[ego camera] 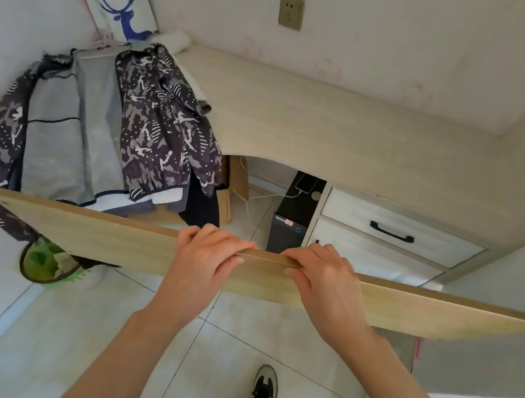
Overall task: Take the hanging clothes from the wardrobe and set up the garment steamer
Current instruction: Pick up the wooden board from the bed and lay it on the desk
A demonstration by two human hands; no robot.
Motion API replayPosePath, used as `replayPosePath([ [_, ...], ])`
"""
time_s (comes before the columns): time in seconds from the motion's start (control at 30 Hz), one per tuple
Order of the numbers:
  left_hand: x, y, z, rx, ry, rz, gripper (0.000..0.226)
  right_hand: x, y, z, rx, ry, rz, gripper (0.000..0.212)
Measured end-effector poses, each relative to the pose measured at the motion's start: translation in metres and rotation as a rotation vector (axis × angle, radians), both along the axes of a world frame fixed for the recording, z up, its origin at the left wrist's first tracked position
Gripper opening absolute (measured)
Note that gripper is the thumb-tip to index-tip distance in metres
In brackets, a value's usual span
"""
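The fingers (pixel 230 240) of the left hand (pixel 206 255) curl over the top edge of a long wooden board (pixel 427 308), thumb pressed on its face, and the right hand (pixel 324 275) pinches the same edge just beside it, so both grips sit close together at the middle. With so narrow a hold the long ends can swing or tip: the left end hangs near the patterned jacket (pixel 163 119) and grey garment (pixel 66 138) draped over the desk (pixel 334 134) corner and could drag them off, while the right end might knock the drawers (pixel 398 228). No garment steamer shows; a slip onto the shoe (pixel 266 382) below seems the nearer worry
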State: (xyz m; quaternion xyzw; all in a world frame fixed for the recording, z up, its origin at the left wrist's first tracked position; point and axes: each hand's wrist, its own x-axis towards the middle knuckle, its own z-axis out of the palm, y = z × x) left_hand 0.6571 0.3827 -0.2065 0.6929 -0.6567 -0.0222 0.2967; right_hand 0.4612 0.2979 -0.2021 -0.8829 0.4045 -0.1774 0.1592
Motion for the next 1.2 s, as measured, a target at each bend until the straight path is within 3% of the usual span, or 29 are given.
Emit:
replayPosePath([
  [0.57, 0.044, -0.224, 0.027, -0.136, -0.068, -0.101, 0.021, 0.037, -0.201, 0.028, -0.157, -0.084, -0.128, 0.016],
  [1.2, 0.111, -0.425, 0.03, -0.161, 0.028, -0.297, 0.022, 0.095, -0.359, 0.046, -0.166, 0.025, -0.305, 0.016],
])
